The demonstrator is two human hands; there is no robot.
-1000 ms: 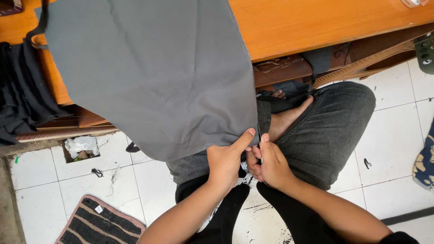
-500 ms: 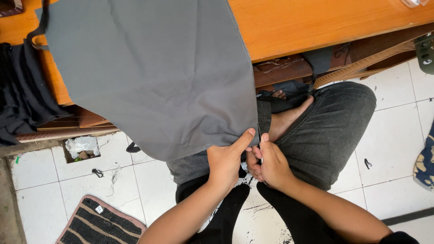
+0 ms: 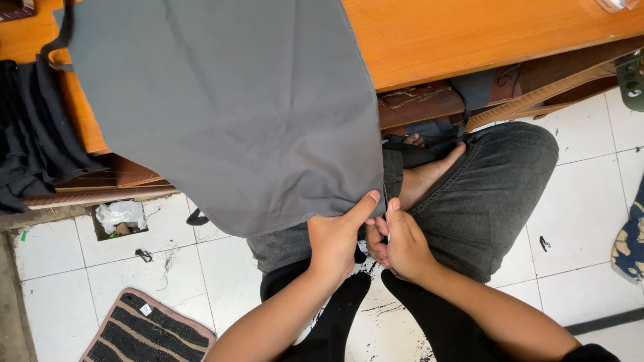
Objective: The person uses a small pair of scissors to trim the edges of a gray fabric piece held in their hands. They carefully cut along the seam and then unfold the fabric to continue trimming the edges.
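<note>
From the head camera we look down at our lap. Our left hand (image 3: 335, 243) pinches the lower corner of the big grey cloth (image 3: 235, 114), thumb on top. Our right hand (image 3: 400, 243) is curled shut just beside it, fingers on the same edge (we cannot tell what else it holds). The cloth hangs off the orange wooden table (image 3: 483, 33) down to our dark jeans (image 3: 496, 194). It looks soft, light and floppy, so we think the edge is the best place to hold it.
</note>
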